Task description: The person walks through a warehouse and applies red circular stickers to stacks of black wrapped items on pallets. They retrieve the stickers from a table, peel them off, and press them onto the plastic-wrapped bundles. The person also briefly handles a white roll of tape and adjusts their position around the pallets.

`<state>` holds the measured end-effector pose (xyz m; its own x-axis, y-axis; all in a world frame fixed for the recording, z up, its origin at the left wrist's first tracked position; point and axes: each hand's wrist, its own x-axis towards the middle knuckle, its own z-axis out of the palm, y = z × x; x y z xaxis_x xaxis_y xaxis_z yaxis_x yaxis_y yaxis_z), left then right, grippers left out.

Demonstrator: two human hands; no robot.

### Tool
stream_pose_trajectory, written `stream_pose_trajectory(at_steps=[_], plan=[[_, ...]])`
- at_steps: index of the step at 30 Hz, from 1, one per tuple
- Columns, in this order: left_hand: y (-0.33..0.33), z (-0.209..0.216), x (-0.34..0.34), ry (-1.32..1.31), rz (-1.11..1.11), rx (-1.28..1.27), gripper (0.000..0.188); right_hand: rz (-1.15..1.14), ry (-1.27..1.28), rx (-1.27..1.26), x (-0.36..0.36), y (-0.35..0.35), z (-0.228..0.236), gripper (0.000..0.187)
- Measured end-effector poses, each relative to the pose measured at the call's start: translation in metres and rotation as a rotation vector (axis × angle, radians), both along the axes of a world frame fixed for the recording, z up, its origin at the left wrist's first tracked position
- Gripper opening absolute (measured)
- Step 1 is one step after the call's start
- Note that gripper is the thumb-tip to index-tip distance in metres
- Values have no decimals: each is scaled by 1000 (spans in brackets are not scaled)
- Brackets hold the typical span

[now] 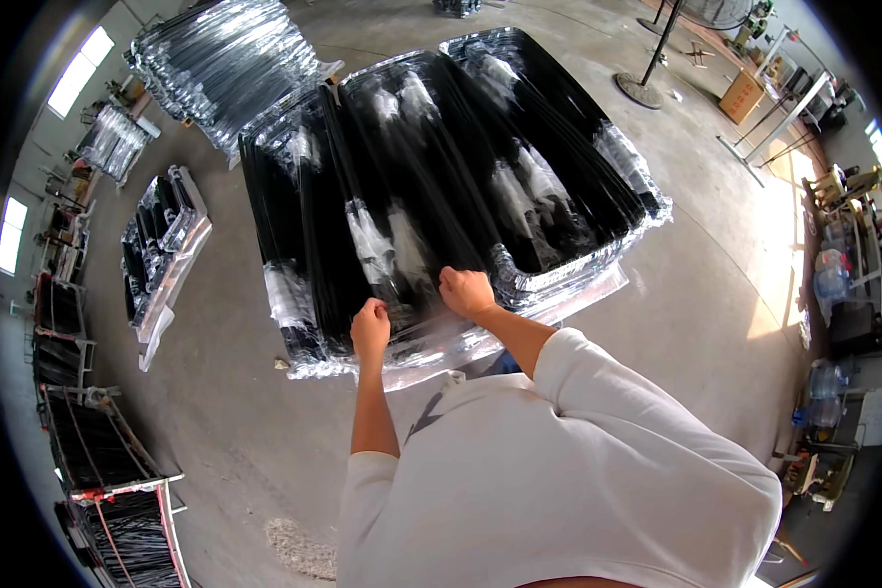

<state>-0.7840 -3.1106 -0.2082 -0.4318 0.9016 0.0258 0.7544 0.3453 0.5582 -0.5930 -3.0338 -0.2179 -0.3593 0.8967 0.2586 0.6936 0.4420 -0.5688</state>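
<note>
In front of me lies a broad stack of black tube-like frames (416,167) with rounded corners, bundled in several rows and banded with clear plastic film (370,245). Both my hands are at its near edge, fingers curled closed. My left hand (370,329) is beside the lower end of a film-wrapped bundle. Farther right and slightly higher, my right hand (466,292) is next to a rounded frame corner. A sheer, blurred stretch of film runs between the two fists, which appear to grip it; the fingertips are hidden.
A large film-wrapped stack (230,69) stands at the far left, with a smaller wrapped bundle (162,240) nearer. Racks of black rods (132,534) line the left side. At the far right are a round stand base (639,90), a cardboard box (741,96) and water bottles (827,380).
</note>
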Motion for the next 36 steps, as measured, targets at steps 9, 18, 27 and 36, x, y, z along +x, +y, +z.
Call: stream_pose_trajectory(at_steps=[9,18,27,36], plan=[[1,-2,-1,-3,-4,18,12,-5,-11,-20,-1,1,-3,10],[0,-4,-2,-11,0,20,11,19,-10,9,-1,-1,0,11],[1,-2,-1,-19,16,-26,11,11,-9,21,0,-1,4,8],[1,1,0,-57,47,-48,11,10,24,34,0,0,3,7]])
